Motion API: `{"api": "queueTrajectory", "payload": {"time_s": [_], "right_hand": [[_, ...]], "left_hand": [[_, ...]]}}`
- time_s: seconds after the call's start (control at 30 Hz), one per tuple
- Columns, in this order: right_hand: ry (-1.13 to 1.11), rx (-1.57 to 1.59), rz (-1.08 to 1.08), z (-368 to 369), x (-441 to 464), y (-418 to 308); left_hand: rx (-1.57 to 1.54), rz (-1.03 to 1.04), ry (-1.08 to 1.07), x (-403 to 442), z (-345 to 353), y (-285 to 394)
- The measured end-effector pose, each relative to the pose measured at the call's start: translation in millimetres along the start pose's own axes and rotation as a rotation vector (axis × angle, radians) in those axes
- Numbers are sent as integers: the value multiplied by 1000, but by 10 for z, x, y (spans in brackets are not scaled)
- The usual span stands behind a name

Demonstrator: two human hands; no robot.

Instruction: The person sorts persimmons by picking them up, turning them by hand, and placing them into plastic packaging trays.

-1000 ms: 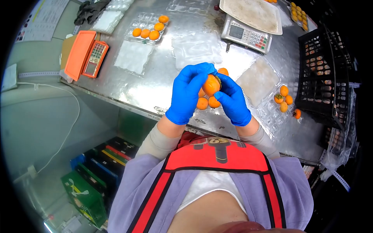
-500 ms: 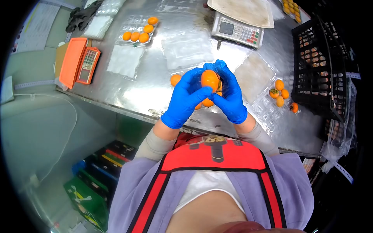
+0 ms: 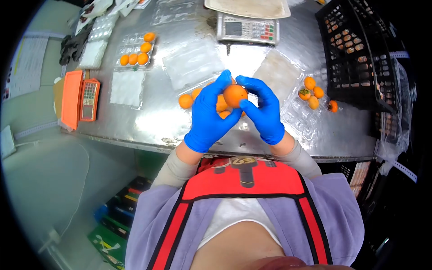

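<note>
Centre of the frame, and it's all about one round orange fruit (image 3: 235, 96), up between two blue-gloved hands above the counter (image 3: 157, 130)! The left hand (image 3: 209, 112) curls around its left side, half open, thumb passing below and fingers reaching up. The right hand (image 3: 264, 110) comes in from the other side, half closed, its thumb tip against the fruit's lower right edge, its fingers arched above. Whether those right fingertips press on the far side, I can't tell; the fruit and the glove hide the contact.

Below, more orange fruits (image 3: 185, 101) peek out around the gloves, several partly covered, so no sure count, and whatever holds them is hard to make out. Over on the right, a clear tray (image 3: 299, 119) with four fruits at its upper end, one showing a green top, and a redder fruit (image 3: 332, 106) just beside the black crate (image 3: 355, 85). That crate fills the upper right, its outer side lost in the dark edge; what lies inside shows only through the slots.

Up top, the grey scale (image 3: 248, 30) has its pan (image 3: 247, 6) cut off by the frame. Upper left, a filled tray (image 3: 133, 48) carries five fruits, glare blurring its cells, and farther left sits an orange scale (image 3: 89, 100).
</note>
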State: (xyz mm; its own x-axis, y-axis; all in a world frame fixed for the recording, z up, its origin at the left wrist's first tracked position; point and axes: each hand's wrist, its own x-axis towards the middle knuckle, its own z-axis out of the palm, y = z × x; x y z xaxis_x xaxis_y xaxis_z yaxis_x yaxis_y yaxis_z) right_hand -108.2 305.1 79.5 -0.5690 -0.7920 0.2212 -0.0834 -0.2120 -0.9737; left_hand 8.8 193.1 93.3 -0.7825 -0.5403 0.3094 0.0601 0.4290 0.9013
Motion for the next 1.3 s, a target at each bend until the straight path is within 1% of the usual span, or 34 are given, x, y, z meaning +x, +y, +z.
{"api": "queueTrajectory", "payload": {"time_s": [0.03,0.07,0.13,0.2,0.27,0.33,0.37,0.4,0.43,0.47,0.5,0.53,0.57,0.6,0.63,0.67,0.73,0.8,0.87,0.93,0.97,1.03,1.07,1.13,1.17,1.23,1.27,1.3], "right_hand": [[60,-79,21,7,3,45],[75,-85,23,-67,32,108],[365,-147,150,-268,174,246],[590,-321,-110,-427,279,269],[605,-335,-128,-533,199,241],[212,-552,-132,-626,7,211],[31,-463,-171,-621,-59,187],[-94,-517,-178,-574,-137,111],[-200,-445,-121,-515,-199,83],[-264,-535,-121,-474,-288,102],[-271,-615,-68,-439,-403,139],[-281,-692,-17,-412,-489,193],[-276,-693,-15,-418,-550,245],[-214,-724,-19,-439,-616,291],[-151,-755,-23,-468,-675,333],[-146,-753,-20,-512,-717,366],[183,-394,149,-681,-796,429],[447,-464,116,-1113,-960,642],[722,-394,47,-1639,-1099,818],[864,-354,0,-2177,-1221,1031],[865,-355,-2,-2393,-1250,1125],[982,-504,94,-2706,-1249,1274],[984,-499,98,-2795,-1236,1366],[940,-571,-5,-2931,-1178,1481],[916,-758,17,-2985,-1161,1526],[916,-809,112,-3032,-1146,1566],[906,-841,141,-3028,-1133,1572],[888,-894,133,-2989,-1164,1541]], "left_hand": [[87,60,-57,12,35,-17],[79,64,-69,20,75,-24],[-27,11,-81,28,124,-39],[-29,-6,-77,27,162,-64],[-39,-23,-77,15,199,-73],[-55,-203,-175,15,224,-85],[-6,-110,-127,-9,283,-221],[-26,-103,-146,-36,324,-290],[-88,-220,-187,-63,343,-340],[-144,-341,-227,-84,349,-360],[-69,-352,-295,-80,350,-334],[-70,-349,-303,-100,382,-343],[-58,-344,-356,-137,435,-360],[-45,-340,-409,-173,485,-360],[-37,-316,-411,-198,530,-344],[-36,-316,-416,-195,550,-343],[-225,-389,-393,-169,577,-349],[-244,-381,-371,-131,555,-373],[-263,-376,-352,-125,497,-436],[-274,-356,-385,-151,445,-558],[-274,-354,-385,-151,431,-556],[-256,-379,-388,-167,405,-545],[-250,-382,-390,-190,393,-567],[-257,-348,-360,-255,381,-642],[-246,-355,-348,-274,349,-658],[-187,-304,-247,-306,208,-695],[-151,-325,-208,-320,104,-717],[-119,-324,-112,-314,-13,-753]]}}
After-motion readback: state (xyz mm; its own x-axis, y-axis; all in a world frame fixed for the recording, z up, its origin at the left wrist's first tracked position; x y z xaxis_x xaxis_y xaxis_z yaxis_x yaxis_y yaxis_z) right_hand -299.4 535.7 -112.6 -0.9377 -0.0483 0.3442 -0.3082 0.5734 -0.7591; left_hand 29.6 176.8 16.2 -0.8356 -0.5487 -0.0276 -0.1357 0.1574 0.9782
